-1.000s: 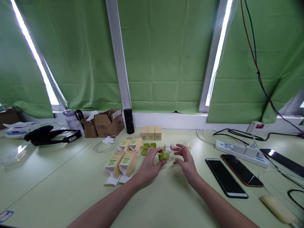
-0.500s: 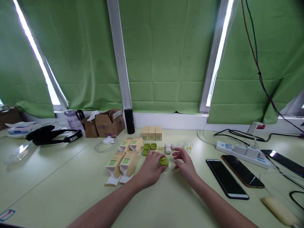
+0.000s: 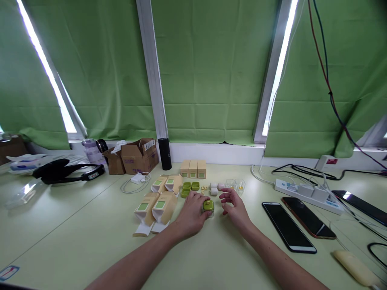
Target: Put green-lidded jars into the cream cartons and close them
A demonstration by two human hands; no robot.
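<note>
Steadying green-topped container (image 3: 208, 206), apparently the step in hand, mid-table (image 3: 208, 257) btwn near & far edges. L hand (image 3: 193, 211) clamped on its left side; R hand (image 3: 232, 204) apart from it, fingers loosely spread, nothing held. Next move likely calls for firm L grip, R fingers brought in w/o tipping.

We record one head-worn view, taken from above the near side of the counter (image 3: 90, 241). It faces forward and somewhat down, across to green blinds (image 3: 208, 72) dominating the upper half. We note wide framing: forearms (image 3: 137, 266) enter from the bottom edge, with left hand (image 3: 192, 215) and right hand (image 3: 235, 207) below centre.
</note>
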